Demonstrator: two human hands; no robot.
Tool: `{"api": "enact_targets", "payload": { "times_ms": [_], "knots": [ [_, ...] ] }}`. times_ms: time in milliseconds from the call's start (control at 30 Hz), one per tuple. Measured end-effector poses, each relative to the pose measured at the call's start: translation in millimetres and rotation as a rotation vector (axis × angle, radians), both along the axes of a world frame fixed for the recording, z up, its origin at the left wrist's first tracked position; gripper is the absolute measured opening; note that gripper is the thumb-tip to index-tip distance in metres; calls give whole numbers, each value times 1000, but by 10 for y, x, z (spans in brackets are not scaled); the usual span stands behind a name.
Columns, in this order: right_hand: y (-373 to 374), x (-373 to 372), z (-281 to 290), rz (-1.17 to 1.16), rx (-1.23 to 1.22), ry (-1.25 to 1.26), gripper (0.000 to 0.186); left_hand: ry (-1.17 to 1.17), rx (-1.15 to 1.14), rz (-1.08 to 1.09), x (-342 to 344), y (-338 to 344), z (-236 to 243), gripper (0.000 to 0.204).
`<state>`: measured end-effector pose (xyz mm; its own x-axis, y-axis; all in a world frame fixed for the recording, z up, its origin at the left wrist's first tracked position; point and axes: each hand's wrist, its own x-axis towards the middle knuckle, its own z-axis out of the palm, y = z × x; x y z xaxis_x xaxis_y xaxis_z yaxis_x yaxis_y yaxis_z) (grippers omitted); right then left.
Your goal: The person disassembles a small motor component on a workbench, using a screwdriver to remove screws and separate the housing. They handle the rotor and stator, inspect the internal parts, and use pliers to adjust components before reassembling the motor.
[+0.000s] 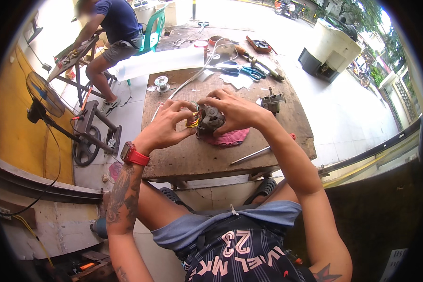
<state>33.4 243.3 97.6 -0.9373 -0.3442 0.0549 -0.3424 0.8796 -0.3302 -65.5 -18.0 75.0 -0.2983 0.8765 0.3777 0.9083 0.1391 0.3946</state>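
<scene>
A small electric motor (212, 120) with a dark, open metal frame sits on a pink cloth (232, 137) on the wooden table. My right hand (237, 109) grips it from the right and the top, fingers curled over its upper edge. At the motor's left side, my left hand (170, 123) has its fingers and thumb bent around a bunch of yellow and other coloured wires (192, 123). The fingertips partly hide the wires, so how firmly they are held is unclear. A red watch (135, 155) is on my left wrist.
A screwdriver (251, 155) lies near the table's front edge (197, 175). Another metal motor part (271, 101) stands to the right. Farther back are a wire spool (162, 84), blue-handled scissors (253, 72) and paper pieces (237, 81). A person (120, 28) sits beyond, near a fan (46, 94).
</scene>
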Motion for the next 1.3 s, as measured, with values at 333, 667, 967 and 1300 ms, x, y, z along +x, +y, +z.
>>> {"api": "enact_targets", "payload": {
  "times_ms": [333,667,967,1300],
  "knots": [
    [76,-126,-107,72,-78,-50,110,250,-226,139,69,14,360,21],
    [63,-140,-85,110,-69,-120,106,430,-479,304,217,-28,725,30],
    [109,-211,-127,166,-40,-186,103,515,-279,427,322,-388,1156,27],
    [-9,-165,-87,67,-70,-148,93,158,-381,494,211,-791,900,29]
  ]
}}
